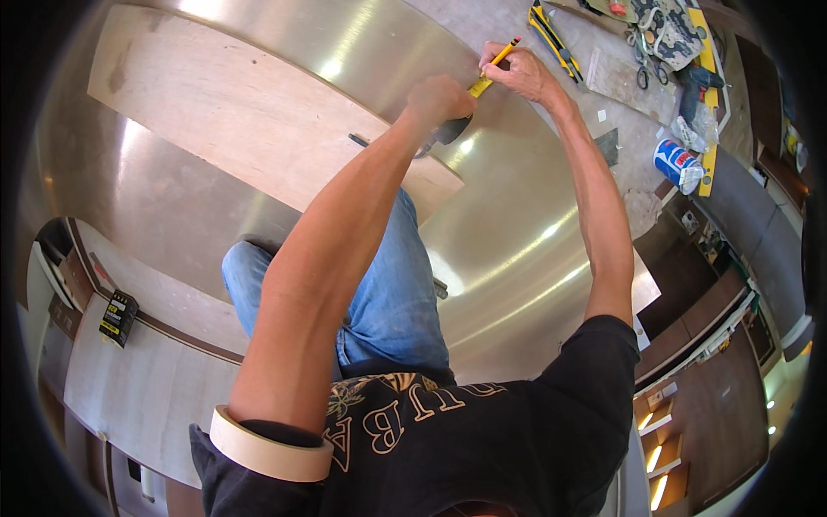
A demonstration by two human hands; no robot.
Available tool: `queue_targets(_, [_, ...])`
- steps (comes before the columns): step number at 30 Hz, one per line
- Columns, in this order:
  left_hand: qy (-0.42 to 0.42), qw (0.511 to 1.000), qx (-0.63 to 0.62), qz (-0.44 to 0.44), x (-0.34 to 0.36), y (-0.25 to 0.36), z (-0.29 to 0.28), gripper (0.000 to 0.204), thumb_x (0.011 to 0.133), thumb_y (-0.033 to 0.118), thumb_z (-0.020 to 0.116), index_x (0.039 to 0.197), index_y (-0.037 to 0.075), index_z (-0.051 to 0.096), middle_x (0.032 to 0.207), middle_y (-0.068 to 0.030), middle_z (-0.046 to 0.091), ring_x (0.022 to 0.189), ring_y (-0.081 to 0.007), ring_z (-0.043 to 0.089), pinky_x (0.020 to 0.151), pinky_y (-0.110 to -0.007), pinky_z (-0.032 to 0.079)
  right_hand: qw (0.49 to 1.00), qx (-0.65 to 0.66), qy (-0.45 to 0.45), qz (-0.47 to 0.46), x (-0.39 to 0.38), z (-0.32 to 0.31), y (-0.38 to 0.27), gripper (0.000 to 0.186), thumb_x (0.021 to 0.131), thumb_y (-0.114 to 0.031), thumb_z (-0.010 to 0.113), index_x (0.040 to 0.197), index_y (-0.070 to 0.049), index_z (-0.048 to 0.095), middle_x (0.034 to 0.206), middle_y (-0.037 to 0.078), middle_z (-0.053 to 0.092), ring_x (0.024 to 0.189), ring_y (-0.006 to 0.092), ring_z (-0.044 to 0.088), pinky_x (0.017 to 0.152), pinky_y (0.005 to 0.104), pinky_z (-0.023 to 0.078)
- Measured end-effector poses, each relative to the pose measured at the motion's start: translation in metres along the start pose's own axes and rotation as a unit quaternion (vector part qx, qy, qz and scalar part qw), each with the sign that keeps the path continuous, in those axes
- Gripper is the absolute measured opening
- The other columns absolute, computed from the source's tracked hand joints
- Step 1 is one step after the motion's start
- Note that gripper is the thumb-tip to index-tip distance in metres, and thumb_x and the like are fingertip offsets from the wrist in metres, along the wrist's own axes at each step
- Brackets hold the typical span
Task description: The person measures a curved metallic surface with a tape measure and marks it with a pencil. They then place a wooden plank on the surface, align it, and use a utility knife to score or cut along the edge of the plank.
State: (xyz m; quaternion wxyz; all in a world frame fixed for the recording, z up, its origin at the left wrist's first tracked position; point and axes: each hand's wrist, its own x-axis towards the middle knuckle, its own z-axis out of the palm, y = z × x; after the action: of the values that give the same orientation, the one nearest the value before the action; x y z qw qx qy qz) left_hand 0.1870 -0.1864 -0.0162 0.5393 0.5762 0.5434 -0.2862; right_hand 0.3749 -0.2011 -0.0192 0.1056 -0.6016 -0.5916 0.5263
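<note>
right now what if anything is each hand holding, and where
The left hand grips a tape measure by its dark case; the right hand pinches a pencil below its red-tipped end, beside the tape's yellow blade.

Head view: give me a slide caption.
Left hand holds a tape measure, right hand a pencil, above a shiny metal surface.

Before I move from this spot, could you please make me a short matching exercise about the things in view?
Column one:
1. pencil
2. roll of tape
3. utility knife
4. wooden board

Column two:
A. around the left upper arm
B. partly hidden behind the left forearm
C. held in the right hand
D. yellow and black, lying untouched

Pairs: 1-C; 2-A; 3-D; 4-B
</note>
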Motion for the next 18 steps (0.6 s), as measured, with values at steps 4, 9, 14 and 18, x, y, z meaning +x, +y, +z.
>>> queue_targets(4, [0.0,1.0,-0.005,-0.009,-0.002,0.002,-0.001,0.037,0.084,0.035,0.061,0.11,0.012,0.072,0.115,-0.01,0.071,0.104,-0.027,0.069,0.086,-0.037,0.054,0.999,0.036,0.02,-0.028,-0.003,0.003,0.0,0.018,0.087,-0.021,0.059,0.088,-0.003,0.06,0.079,0.002,0.06,0.078,0.0131,0.053,0.074,0.0295,0.044])
queue_targets(9, [-0.01,1.0,0.005,0.023,0.001,0.0,-0.002,0.036,0.085,0.032,0.059,0.111,0.011,0.072,0.114,-0.0095,0.071,0.104,-0.0261,0.068,0.087,-0.037,0.054,0.998,-0.003,-0.002,0.061,0.0,0.003,-0.003,0.019,0.086,-0.022,0.059,0.086,-0.003,0.059,0.077,0.002,0.056,0.076,0.0134,0.05,0.072,0.0298,0.043])
queue_targets(14, [-0.012,0.999,-0.003,0.043,0.012,-0.012,0.004,0.035,0.085,0.031,0.058,0.11,0.011,0.072,0.112,-0.0102,0.071,0.104,-0.0276,0.068,0.088,-0.036,0.053,0.999,-0.022,0.042,-0.012,0.0,0.001,-0.013,0.019,0.088,-0.023,0.06,0.086,-0.004,0.06,0.078,0.004,0.059,0.074,0.0146,0.055,0.072,0.0311,0.045])
queue_targets(18, [-0.02,0.999,-0.029,0.025,-0.003,-0.003,-0.004,0.035,0.086,0.032,0.058,0.108,0.01,0.073,0.112,-0.0114,0.071,0.106,-0.0303,0.068,0.089,-0.037,0.053,0.973,0.05,0.211,-0.074,-0.022,-0.003,-0.008,0.017,0.09,-0.021,0.06,0.089,-0.005,0.063,0.077,0.007,0.063,0.075,0.0157,0.062,0.073,0.0305,0.049])
